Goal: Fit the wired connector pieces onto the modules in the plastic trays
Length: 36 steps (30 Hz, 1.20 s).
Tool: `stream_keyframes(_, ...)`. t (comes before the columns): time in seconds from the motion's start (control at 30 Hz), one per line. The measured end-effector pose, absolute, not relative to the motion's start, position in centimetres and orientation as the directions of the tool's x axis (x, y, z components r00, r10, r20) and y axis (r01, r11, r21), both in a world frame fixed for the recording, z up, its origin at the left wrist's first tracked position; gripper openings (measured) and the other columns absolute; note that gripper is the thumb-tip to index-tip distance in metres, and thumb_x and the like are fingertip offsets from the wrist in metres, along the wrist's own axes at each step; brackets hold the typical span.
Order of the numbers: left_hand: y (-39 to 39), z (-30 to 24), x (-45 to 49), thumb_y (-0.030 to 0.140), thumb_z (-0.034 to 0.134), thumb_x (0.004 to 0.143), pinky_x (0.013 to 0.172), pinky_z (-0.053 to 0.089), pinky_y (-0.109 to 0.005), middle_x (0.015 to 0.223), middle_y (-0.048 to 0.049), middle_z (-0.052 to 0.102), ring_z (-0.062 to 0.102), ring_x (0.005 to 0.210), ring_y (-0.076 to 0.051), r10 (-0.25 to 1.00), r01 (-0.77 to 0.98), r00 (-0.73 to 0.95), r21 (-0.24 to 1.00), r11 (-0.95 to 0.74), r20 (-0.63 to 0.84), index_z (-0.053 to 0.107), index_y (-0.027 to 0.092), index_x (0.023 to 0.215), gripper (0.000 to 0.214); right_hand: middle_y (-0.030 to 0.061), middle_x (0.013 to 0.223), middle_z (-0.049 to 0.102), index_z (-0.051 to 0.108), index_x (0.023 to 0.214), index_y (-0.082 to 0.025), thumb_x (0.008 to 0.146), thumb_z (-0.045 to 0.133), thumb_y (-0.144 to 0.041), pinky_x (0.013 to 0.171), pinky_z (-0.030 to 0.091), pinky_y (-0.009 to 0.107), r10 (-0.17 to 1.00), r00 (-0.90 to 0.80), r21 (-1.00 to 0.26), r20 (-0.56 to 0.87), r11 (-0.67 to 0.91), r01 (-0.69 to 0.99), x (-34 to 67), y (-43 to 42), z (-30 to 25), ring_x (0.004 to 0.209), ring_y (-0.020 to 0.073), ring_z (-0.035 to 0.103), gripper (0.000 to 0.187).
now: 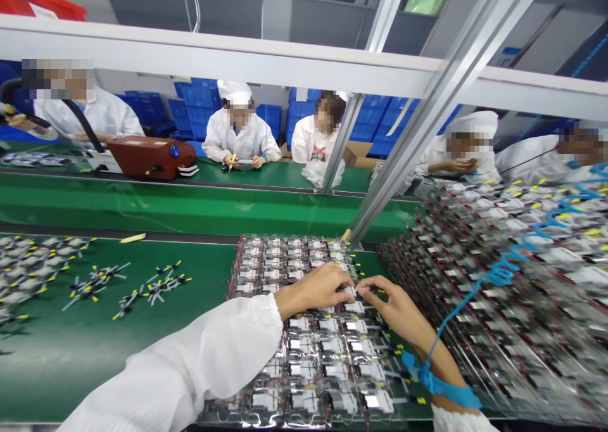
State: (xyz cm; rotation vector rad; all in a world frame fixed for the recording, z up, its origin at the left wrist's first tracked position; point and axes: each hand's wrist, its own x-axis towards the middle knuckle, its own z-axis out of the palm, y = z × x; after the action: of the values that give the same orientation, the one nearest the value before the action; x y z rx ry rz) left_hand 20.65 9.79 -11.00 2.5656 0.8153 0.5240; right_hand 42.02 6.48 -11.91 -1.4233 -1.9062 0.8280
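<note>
A clear plastic tray (297, 372) with rows of pockets lies in front of me on the green work surface. Small white and black parts with thin red wires and yellow-tipped leads sit in its pockets. My left hand (320, 286) reaches over the tray's right half, thumb and fingers pinched at one pocket. From the right, my right hand (392, 302) meets it there, thumb and index finger closed together. Whatever lies between the fingertips is too small and covered to make out. A blue wrist strap (449, 387) with a coiled cord is around my right wrist.
Tall stacked trays (475, 292) of similar parts stand close on the right. Loose black parts with yellow tips (97, 283) lie to the left. A metal post (422, 128) rises behind the tray. Across the green divider, several people in white work near a red-brown machine (147, 156).
</note>
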Motion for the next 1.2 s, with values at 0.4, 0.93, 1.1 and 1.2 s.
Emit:
stream_keyframes(0.4, 9.76, -10.92, 20.63, 0.034, 0.068, 0.089, 0.089, 0.044, -0.030, 0.096, -0.0089, 0.071, 0.063, 0.097, -0.023, 0.613, 0.462, 0.758, 0.481, -0.745, 0.221, 0.069, 0.013, 0.108, 0.029, 0.0076, 0.091, 0.068, 0.068, 0.084, -0.023, 0.084, 0.057, -0.057, 0.086, 0.045, 0.040, 0.962, -0.249, -0.781, 0.115, 0.242, 0.575, 42.04, 6.28, -11.92, 0.092, 0.0277, 0.062, 0.037)
stream_keyframes(0.93, 9.83, -10.99, 20.64, 0.033, 0.069, 0.088, 0.089, 0.044, -0.029, 0.096, -0.0079, 0.072, 0.064, 0.096, -0.022, 0.628, 0.461, 0.746, 0.510, -0.726, 0.220, 0.070, 0.015, 0.106, 0.025, 0.0080, 0.089, 0.070, 0.068, 0.082, -0.023, 0.085, 0.055, -0.063, 0.085, 0.046, 0.040, 0.961, -0.243, -0.773, 0.129, 0.251, 0.583, 41.59, 6.16, -12.06, 0.091, 0.0286, 0.062, 0.042)
stream_keyframes(1.1, 9.83, -10.91, 20.72, 0.033, 0.069, 0.088, 0.086, 0.044, -0.029, 0.093, -0.0088, 0.072, 0.064, 0.094, -0.023, 0.618, 0.447, 0.753, 0.511, -0.734, 0.228, 0.071, 0.013, 0.103, 0.024, 0.0089, 0.090, 0.070, 0.069, 0.082, -0.022, 0.085, 0.055, -0.065, 0.085, 0.046, 0.040, 0.964, -0.233, -0.778, 0.127, 0.243, 0.580, 41.60, 6.05, -12.33, 0.091, 0.0285, 0.063, 0.045)
stream_keyframes(1.2, 9.80, -10.90, 20.73, 0.035, 0.069, 0.088, 0.085, 0.044, -0.029, 0.094, -0.0087, 0.072, 0.064, 0.094, -0.023, 0.621, 0.450, 0.751, 0.515, -0.730, 0.224, 0.071, 0.014, 0.102, 0.025, 0.0088, 0.090, 0.071, 0.069, 0.084, -0.022, 0.085, 0.056, -0.064, 0.085, 0.046, 0.040, 0.965, -0.231, -0.781, 0.126, 0.240, 0.577, 41.64, 5.96, -12.35, 0.092, 0.0285, 0.063, 0.044)
